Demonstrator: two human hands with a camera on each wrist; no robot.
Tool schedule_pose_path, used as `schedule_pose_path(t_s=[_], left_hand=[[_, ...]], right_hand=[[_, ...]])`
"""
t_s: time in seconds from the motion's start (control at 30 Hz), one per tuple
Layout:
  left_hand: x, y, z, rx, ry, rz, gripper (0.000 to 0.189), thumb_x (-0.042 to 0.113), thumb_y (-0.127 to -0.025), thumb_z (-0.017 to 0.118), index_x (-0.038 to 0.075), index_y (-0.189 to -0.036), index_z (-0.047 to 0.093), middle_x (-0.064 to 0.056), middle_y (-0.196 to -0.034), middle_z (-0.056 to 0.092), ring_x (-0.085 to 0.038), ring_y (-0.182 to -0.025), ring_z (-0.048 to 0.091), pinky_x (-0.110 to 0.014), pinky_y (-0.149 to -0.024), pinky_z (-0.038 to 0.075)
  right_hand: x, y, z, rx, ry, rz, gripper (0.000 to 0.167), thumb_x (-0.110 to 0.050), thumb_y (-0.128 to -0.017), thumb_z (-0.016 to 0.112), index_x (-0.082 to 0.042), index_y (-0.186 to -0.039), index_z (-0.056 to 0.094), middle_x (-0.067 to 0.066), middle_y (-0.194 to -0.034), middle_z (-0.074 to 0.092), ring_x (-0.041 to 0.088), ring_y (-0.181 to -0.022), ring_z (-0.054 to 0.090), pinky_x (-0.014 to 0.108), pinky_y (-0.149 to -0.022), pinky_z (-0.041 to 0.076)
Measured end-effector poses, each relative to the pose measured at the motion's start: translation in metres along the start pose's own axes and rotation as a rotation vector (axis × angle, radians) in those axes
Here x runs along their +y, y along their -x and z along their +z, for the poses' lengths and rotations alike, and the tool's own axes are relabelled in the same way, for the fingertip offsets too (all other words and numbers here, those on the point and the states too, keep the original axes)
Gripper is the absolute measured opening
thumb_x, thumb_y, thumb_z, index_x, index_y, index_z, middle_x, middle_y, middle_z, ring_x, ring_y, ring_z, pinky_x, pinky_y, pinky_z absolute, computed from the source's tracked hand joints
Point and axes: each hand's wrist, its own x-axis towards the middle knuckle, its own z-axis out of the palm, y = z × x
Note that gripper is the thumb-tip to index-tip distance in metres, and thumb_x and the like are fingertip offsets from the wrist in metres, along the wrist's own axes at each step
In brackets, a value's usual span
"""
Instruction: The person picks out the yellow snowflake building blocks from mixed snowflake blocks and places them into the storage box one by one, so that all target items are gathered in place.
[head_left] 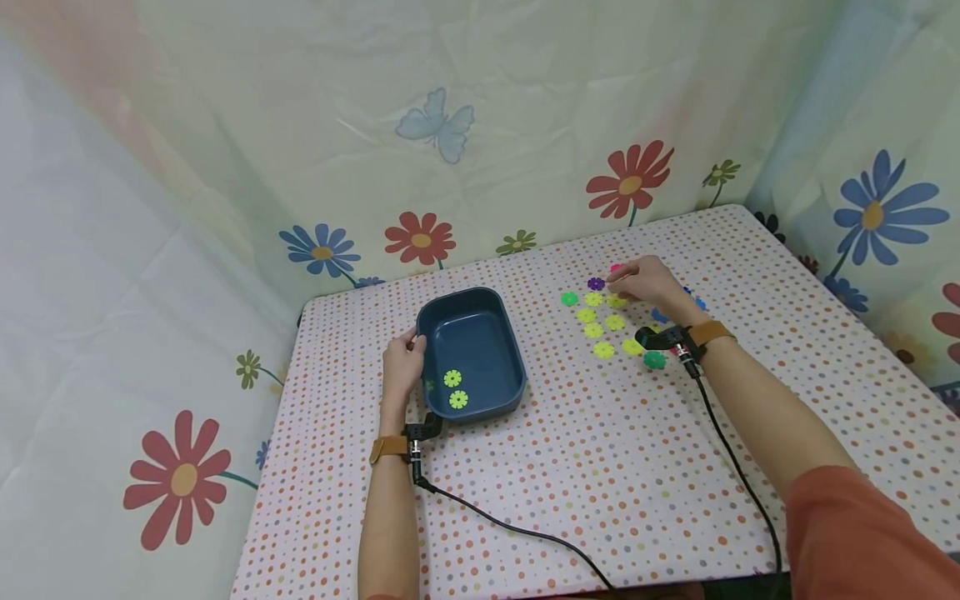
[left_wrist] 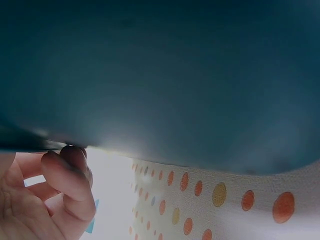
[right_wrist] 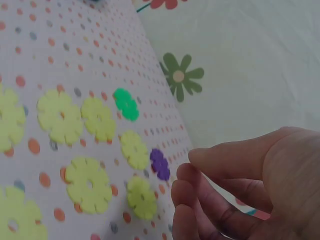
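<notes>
My left hand [head_left: 402, 367] grips the left rim of a dark blue rectangular tub [head_left: 480, 333]. In the left wrist view the tub's wall [left_wrist: 160, 90] fills the upper part, with curled fingers [left_wrist: 70, 175] at its edge. Two yellow-green notched plastic discs [head_left: 458, 399] lie inside near its front. My right hand [head_left: 648, 287] hovers at the far side of a group of loose discs. Its thumb and fingers [right_wrist: 215, 165] are loosely bent, with no disc visible between them. Nearest are a purple disc [right_wrist: 160, 164] and a yellow disc [right_wrist: 141, 197].
Several yellow discs [head_left: 593, 330] lie spread on the dotted tablecloth [head_left: 540, 483], with a green disc [head_left: 570, 298] and blue discs [head_left: 659, 315] around them. The right forearm partly covers the group. Black cables [head_left: 517, 528] trail from both wrists. A flowered curtain [head_left: 525, 125] stands behind the table.
</notes>
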Motion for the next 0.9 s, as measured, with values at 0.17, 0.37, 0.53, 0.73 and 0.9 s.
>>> schedule_pose_path(t_s=[0.17,0.37,0.53,0.73,0.9], left_hand=[[-0.001,-0.001,0.000,-0.001,-0.001,-0.008,0.043,0.021,-0.105,0.054,0.002,-0.144,0.056,-0.010,-0.084,0.057,-0.017,-0.060,0.047,-0.030,-0.054,0.038],[-0.001,-0.004,0.001,0.005,-0.023,-0.021,0.043,0.023,-0.105,0.054,0.003,-0.144,0.057,-0.010,-0.084,0.058,-0.017,-0.064,0.049,-0.029,-0.056,0.038],[-0.002,-0.004,0.002,0.004,-0.023,-0.024,0.044,0.023,-0.105,0.054,0.003,-0.144,0.057,-0.011,-0.086,0.059,-0.018,-0.065,0.049,-0.030,-0.056,0.039],[-0.001,-0.003,0.002,0.003,-0.008,-0.023,0.044,0.022,-0.106,0.053,0.002,-0.144,0.055,-0.010,-0.085,0.057,-0.018,-0.063,0.048,-0.030,-0.055,0.038],[-0.001,-0.001,0.001,0.005,0.004,-0.024,0.044,0.022,-0.105,0.054,0.002,-0.145,0.055,-0.009,-0.081,0.055,-0.017,-0.061,0.047,-0.030,-0.054,0.037]], right_hand=[[0.010,-0.002,-0.004,0.054,0.041,0.028,0.035,-0.019,-0.099,0.063,0.007,-0.123,0.065,0.020,-0.105,0.064,0.031,-0.088,0.059,0.040,-0.079,0.051],[0.018,-0.005,-0.002,0.123,0.098,0.045,0.030,-0.017,-0.095,0.067,0.005,-0.116,0.068,0.017,-0.097,0.065,0.028,-0.082,0.058,0.038,-0.069,0.047],[0.021,-0.006,0.001,0.128,0.213,0.013,0.032,-0.017,-0.094,0.068,0.008,-0.115,0.068,0.027,-0.112,0.063,0.036,-0.094,0.056,0.046,-0.077,0.046],[0.019,-0.005,0.005,0.099,0.297,-0.013,0.036,-0.021,-0.093,0.071,0.009,-0.112,0.068,0.029,-0.115,0.063,0.041,-0.100,0.057,0.053,-0.084,0.046],[0.020,-0.006,0.008,0.079,0.328,-0.025,0.040,-0.025,-0.092,0.074,0.009,-0.112,0.067,0.029,-0.114,0.063,0.041,-0.097,0.058,0.052,-0.082,0.046]])
